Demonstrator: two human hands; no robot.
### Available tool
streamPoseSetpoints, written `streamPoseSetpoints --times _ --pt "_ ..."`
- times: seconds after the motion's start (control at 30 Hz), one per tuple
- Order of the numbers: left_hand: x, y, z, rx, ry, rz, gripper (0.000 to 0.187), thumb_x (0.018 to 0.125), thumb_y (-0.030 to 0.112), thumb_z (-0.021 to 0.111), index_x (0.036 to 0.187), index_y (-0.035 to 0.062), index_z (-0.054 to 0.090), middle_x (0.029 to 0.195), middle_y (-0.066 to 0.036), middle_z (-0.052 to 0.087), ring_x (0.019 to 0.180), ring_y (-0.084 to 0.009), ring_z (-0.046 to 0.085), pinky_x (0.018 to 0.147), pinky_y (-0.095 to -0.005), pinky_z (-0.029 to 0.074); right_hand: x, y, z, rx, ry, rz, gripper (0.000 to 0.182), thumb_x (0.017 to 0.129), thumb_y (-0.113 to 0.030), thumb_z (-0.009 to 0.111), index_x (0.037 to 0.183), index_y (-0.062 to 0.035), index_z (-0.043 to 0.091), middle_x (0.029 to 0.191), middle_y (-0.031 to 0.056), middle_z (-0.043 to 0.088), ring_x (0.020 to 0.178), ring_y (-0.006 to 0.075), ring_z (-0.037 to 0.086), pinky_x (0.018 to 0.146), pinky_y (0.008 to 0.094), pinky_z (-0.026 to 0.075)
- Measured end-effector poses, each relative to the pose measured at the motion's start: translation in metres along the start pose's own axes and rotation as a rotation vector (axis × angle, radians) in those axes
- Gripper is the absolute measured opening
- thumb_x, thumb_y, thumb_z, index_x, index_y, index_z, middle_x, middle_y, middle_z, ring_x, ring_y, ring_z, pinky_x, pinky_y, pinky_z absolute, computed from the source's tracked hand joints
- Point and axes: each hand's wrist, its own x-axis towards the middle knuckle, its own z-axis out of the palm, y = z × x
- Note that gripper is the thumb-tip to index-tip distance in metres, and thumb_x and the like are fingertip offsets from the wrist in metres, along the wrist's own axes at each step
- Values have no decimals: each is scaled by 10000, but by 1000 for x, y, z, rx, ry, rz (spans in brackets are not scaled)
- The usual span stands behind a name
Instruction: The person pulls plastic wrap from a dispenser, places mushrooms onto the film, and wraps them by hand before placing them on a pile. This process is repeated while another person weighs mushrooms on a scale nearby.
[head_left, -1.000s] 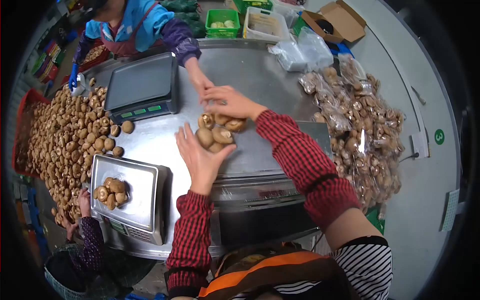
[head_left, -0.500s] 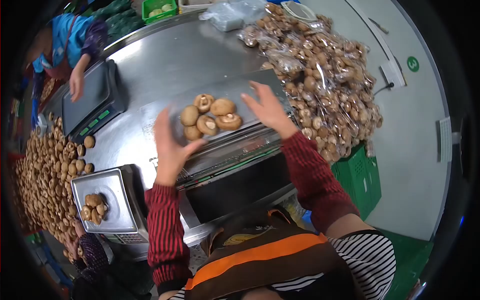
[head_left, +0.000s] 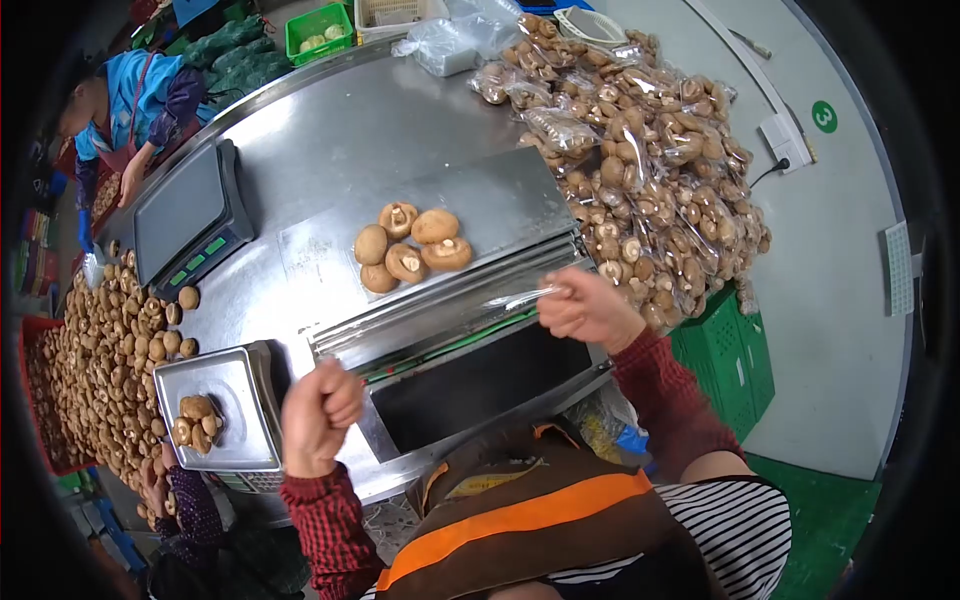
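Note:
Several brown mushrooms (head_left: pixel 405 262) lie grouped on a flat metal plate (head_left: pixel 500 195), some with stems upward. Below them, at the front of the wrapping stand, runs a shiny roller section (head_left: pixel 440 315). My right hand (head_left: pixel 585 308) is closed in a pinch on clear plastic film (head_left: pixel 515 298), which bunches and stretches leftward from the fingers. At the stand's left front corner my left hand (head_left: pixel 320 408) is closed, thumb against fingers; whatever it holds is hidden. Neither hand touches the mushrooms.
Wrapped mushroom packs (head_left: pixel 650 180) are heaped at right, above green crates (head_left: pixel 725 355). At left stand a scale holding mushrooms (head_left: pixel 215 400), another scale (head_left: pixel 185 215) and a loose mushroom pile (head_left: pixel 105 370). One co-worker (head_left: pixel 140 100) is upper left; another's sleeve (head_left: pixel 190 505) shows lower left.
Both hands have moved from beside the mushrooms toward my body, and their spread fingers have closed. The right hand now grips plastic film. The mushrooms stay grouped on the plate.

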Motion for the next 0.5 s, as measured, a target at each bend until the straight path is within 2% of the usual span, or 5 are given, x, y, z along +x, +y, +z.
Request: streamPoseSetpoints --times 0.07,0.13,0.2,0.33,0.5 --pt "8 33 6 28 -131 471 380 1032 241 358 687 121 465 583 -8 467 508 -129 418 498 -251 331 14 -34 45 -225 -353 -507 346 1017 -264 386 700 -126 409 572 -30 332 467 89 266 432 225 262" --pt "38 66 45 114 167 862 378 1034 239 366 867 30 633 810 -123 664 758 -206 616 714 -291 478 51 -86 65 -136 -360 -625 329 1024 -271 380 796 -79 518 686 37 544 577 134 488 560 243 428" --pt "103 85 15 717 301 986 424 1037 273 369 1146 -35 640 1119 -184 673 1070 -266 619 974 -356 444 110 -109 77 -491 13 -910 367 1028 -296 387 1003 7 592 993 125 658 863 226 649 777 291 526" --pt "174 55 -39 1295 385 574 439 1017 302 425 1256 -33 579 1317 -200 566 1274 -322 493 1094 -401 336 197 -108 5 -840 199 -697 391 1026 -285 428 1151 53 579 1118 158 654 982 232 657 865 314 533" --pt "143 29 -43 1672 108 706 853 678 475 799 1309 4 471 1460 -239 360 1379 -384 295 1113 -502 273 186 -98 11 -1149 278 -352 406 1008 -342 483 1151 23 589 1035 91 656 853 171 645 778 268 544"
